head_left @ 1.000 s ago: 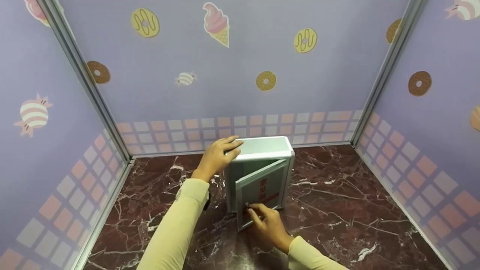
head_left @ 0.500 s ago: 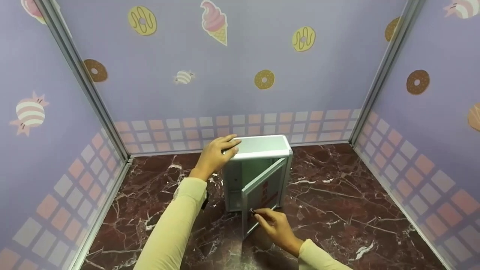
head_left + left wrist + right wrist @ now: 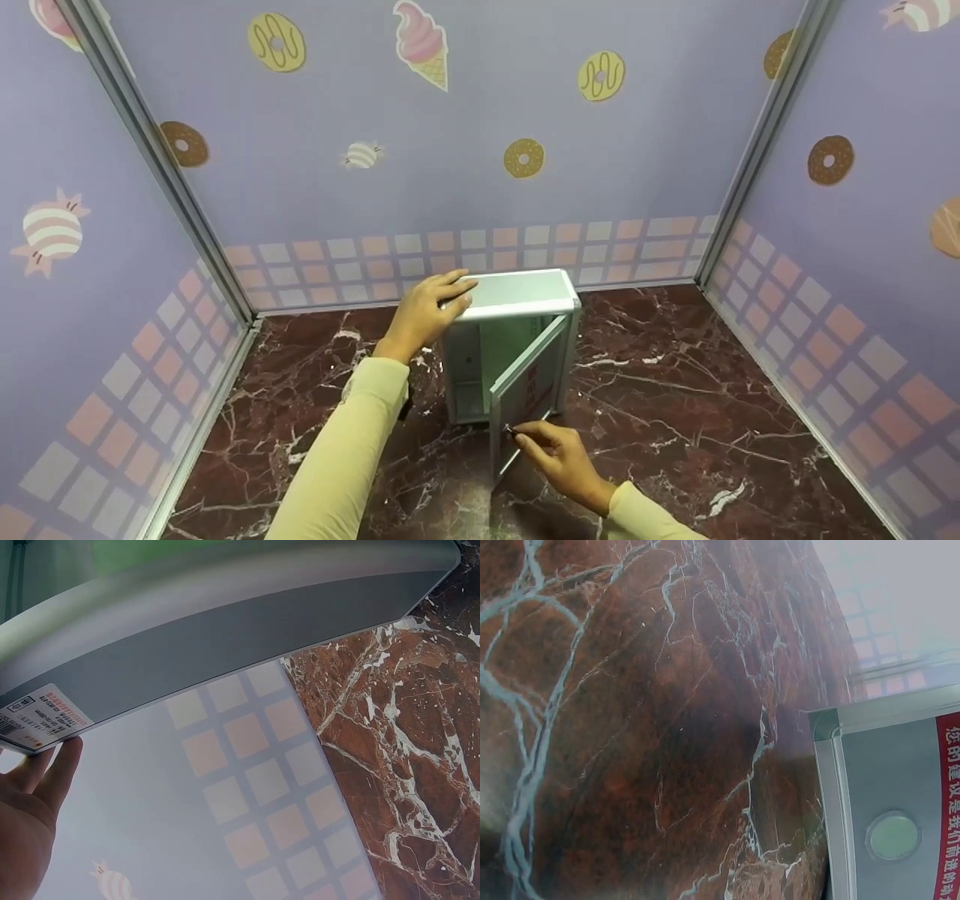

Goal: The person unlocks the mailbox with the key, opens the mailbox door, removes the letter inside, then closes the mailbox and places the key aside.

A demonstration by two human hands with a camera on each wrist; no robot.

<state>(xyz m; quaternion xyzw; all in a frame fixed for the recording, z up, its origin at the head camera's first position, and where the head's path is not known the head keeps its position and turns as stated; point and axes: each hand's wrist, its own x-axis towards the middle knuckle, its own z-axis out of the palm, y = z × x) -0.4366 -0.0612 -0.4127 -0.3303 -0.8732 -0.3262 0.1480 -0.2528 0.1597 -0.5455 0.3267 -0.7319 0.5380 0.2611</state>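
Note:
A silver metal suggestion box (image 3: 521,289) stands upright on the marbled tabletop, with red lettering on its front door (image 3: 529,390). The door is swung partly outward, and a pale green interior shows behind it. My left hand (image 3: 429,309) rests on the box's top left corner, fingers laid over the top. In the left wrist view, fingers (image 3: 60,772) touch the edge near a white label (image 3: 46,718). My right hand (image 3: 559,457) pinches a small dark key (image 3: 511,430) at the lock near the door's free edge. The right wrist view does not show this hand.
Dark red marbled tabletop (image 3: 675,390) surrounds the box. Purple panels with printed sweets (image 3: 480,135) enclose the back and both sides, joined by metal posts (image 3: 757,142). The door's lower corner reaches out over the tabletop in front of the box.
The box door has swung further outward, drawn toward the front and right by my right hand. More of the interior shows. My left hand stays on the box's top corner.

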